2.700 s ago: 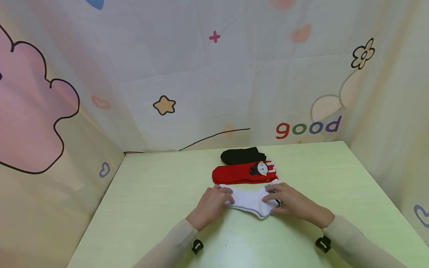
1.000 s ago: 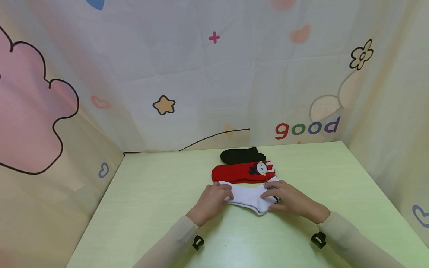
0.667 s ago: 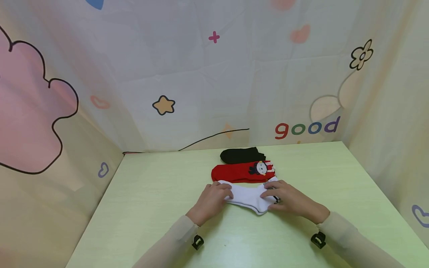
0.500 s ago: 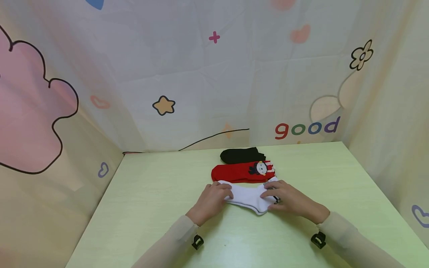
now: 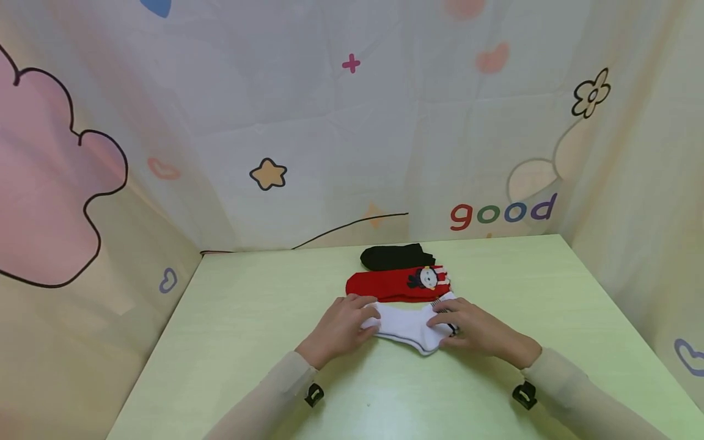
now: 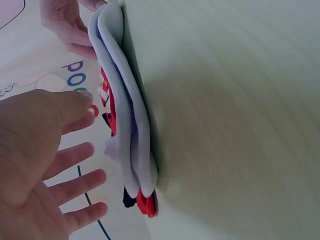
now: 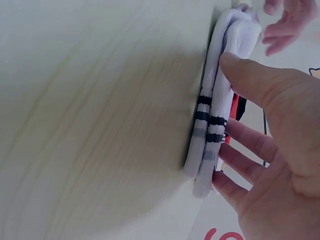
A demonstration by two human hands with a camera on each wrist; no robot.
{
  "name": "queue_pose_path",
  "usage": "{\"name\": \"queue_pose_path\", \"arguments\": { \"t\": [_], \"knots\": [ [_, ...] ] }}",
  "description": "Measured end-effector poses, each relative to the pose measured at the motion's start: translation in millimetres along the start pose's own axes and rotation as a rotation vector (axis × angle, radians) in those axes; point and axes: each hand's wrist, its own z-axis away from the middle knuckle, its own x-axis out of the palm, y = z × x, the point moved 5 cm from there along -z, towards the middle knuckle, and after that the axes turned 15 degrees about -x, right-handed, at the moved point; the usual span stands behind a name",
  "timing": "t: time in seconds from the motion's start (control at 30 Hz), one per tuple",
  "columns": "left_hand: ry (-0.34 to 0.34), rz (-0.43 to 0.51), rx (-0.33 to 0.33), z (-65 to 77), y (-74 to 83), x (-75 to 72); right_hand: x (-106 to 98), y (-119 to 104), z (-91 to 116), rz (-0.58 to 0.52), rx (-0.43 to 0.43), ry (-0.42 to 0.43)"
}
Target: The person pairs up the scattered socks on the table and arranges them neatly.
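Note:
A pair of white socks (image 5: 404, 322) lies stacked on the table, with black stripes near the cuff on the right, seen closely in the right wrist view. At the toe end my left hand (image 5: 343, 324) hovers with spread, relaxed fingers; the left wrist view shows them apart from the socks (image 6: 132, 115). My right hand (image 5: 475, 327) rests on the cuff end, its thumb (image 7: 245, 70) against the upper sock and its fingertips touching along the cuff. Just behind lie red socks (image 5: 385, 284) with a cartoon face, and behind those, black socks (image 5: 393, 257).
The pale green table (image 5: 264, 293) extends on both sides of the sock row and in front of it. A printed curtain (image 5: 330, 122) with coloured letters hangs along the table's back edge and at both sides.
The white socks have shifted slightly away from me, up to the red pair. My left hand has just come off the toe end and moved a little left; the right stays on the cuff.

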Motion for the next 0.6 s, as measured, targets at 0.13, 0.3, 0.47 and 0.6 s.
{"name": "queue_pose_path", "arguments": {
  "t": [0.13,0.3,0.47,0.6],
  "knots": [
    [0.069,0.002,-0.002,-1.2,-7.8,-10.0,-1.1,-2.0,1.4,0.0,0.003,0.009],
    [0.169,-0.041,-0.018,-2.2,-21.9,-20.3,-2.2,-4.1,2.5,0.002,-0.002,0.053],
    [0.248,-0.097,-0.067,-4.5,-40.7,-25.5,-2.3,-2.9,1.7,0.025,0.011,0.086],
    [0.245,-0.107,-0.152,-6.6,-59.3,-26.3,-1.3,-1.6,1.0,0.027,0.018,0.09]
  ]
}}
